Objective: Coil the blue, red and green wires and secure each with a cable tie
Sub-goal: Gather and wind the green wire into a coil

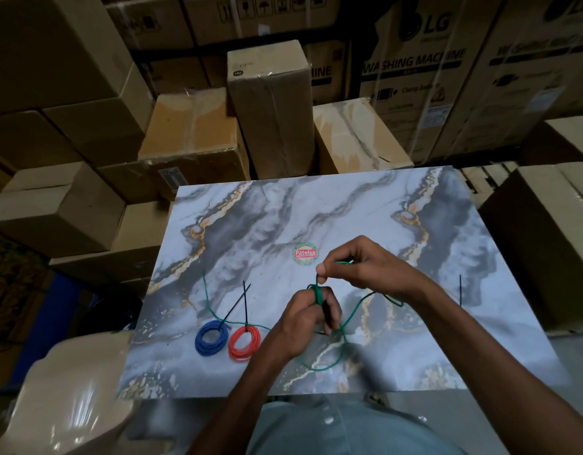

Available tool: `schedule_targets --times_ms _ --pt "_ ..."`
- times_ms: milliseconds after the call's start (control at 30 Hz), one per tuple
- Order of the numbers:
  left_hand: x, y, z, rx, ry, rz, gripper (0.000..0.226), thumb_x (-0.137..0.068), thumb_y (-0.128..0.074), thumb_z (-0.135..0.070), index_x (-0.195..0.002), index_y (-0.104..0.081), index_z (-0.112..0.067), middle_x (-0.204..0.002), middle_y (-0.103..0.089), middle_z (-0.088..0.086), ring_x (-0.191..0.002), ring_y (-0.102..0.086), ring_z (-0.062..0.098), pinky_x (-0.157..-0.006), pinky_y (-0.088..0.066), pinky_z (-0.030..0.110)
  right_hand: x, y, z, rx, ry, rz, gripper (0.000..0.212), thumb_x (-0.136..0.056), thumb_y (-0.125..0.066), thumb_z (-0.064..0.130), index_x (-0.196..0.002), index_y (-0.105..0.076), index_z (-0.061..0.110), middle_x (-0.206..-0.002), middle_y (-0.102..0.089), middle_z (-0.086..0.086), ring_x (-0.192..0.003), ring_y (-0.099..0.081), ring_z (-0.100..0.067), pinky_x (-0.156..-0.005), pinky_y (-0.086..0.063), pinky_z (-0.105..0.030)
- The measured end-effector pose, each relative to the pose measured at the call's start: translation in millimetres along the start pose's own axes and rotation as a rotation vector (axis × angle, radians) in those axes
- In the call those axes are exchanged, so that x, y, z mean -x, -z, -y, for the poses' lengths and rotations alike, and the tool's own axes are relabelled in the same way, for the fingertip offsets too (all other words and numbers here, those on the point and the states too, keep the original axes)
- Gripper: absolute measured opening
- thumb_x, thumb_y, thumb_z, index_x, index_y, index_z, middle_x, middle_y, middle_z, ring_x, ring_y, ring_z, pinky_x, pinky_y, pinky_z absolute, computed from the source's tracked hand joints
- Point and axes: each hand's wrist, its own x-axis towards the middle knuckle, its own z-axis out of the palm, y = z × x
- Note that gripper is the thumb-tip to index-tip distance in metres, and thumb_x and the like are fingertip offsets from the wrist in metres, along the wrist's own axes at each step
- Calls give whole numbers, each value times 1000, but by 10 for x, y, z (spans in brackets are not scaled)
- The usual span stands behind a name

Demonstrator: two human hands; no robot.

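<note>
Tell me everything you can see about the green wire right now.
The green wire is a thin, flexible cord, only partly coiled. A few turns are wound around the fingers of the left hand, and the right hand pinches the strand just above them. The rest lies loose on the marble-patterned board: one slack loop sags toward the near edge, and a long tail runs left behind the blue coil and red coil, curving up to a free end. No tie visibly secures it yet.

A marble-patterned board (283,218) lies under the hands, a round red sticker (305,253) just beyond them. Cardboard boxes (270,106) stack farther behind and to both sides.
</note>
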Motion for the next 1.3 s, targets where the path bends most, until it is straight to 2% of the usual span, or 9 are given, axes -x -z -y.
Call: schedule_targets --times_ms 67,133,233,367,600,700,867,1033,1300 --pt "6 37 32 6 -15 -21 17 -60 -40 -3 -60 -54 -14 -64 -57 9 -59 -51 22 -58 -41 33 -28 8 -1 -2 9 -13 18 -94 -75 19 -85 -81 4 -49 -49 9 -46 -35 -8 -49 -32 -19" --pt "13 68 42 -24 5 -20 15 -60 -39 -3 -58 -50 -14 -62 -52 9 -60 -48 24 -54 -37 30 -65 4 13 51 36 -8 16 -91 -79 26 -87 -83 10 -61 -68 -8 -55 -51 -20 -55 -43 -35" --pt "60 57 5 -46 26 61 12 -58 -39 -4 -57 -48 -12 -57 -49 7 -56 -45 23 -50 -33 29 -127 63 -15 134 91 -23 21 -78 -90 39 -80 -83 19 -66 -55 -33 -58 -35 -30 -56 -30 -41" --pt "159 -28 -102 199 15 158 13 -59 -36 0 -60 -44 -11 -56 -41 5 -50 -42 17 -45 -28 24 -232 174 -117 149 61 -72 34 -65 -97 36 -70 -75 11 -52 -48 -1 -51 -35 -14 -50 -28 -25" --pt "186 -89 -199 552 5 116 20 -56 -31 2 -59 -38 -17 -55 -33 1 -49 -30 14 -40 -21 22 -394 111 -751 184 -10 -141 61 -60 -92 56 -62 -57 7 -54 -45 4 -54 -35 -10 -54 -32 -25" --pt "199 -65 -194 661 1 55 22 -56 -31 2 -59 -39 -18 -55 -33 -1 -49 -30 13 -38 -22 20 -375 81 -875 227 43 -156 61 -60 -96 50 -64 -53 7 -56 -44 6 -56 -33 -9 -53 -30 -26" --pt "230 79 -369 859 -93 -19 22 -60 -35 2 -59 -41 -19 -54 -34 -4 -47 -34 9 -36 -23 19 -339 124 -1195 683 -25 -161 33 -71 -87 26 -65 -54 25 -52 -50 10 -51 -46 -5 -58 -36 -29" --pt "240 368 -462 930 -154 -90 24 -63 -30 1 -62 -40 -20 -56 -35 -6 -48 -34 7 -42 -15 23 -119 210 -1689 478 -34 -246 32 -83 -77 35 -70 -49 27 -57 -45 9 -54 -39 -6 -60 -39 -32" --pt "174 223 -258 786 -20 -108 22 -59 -33 3 -59 -38 -18 -55 -31 -3 -47 -31 10 -38 -18 22 -204 29 -1167 -14 -49 -159 35 -89 -81 37 -78 -65 8 -72 -60 -4 -72 -53 -13 -72 -43 -30"
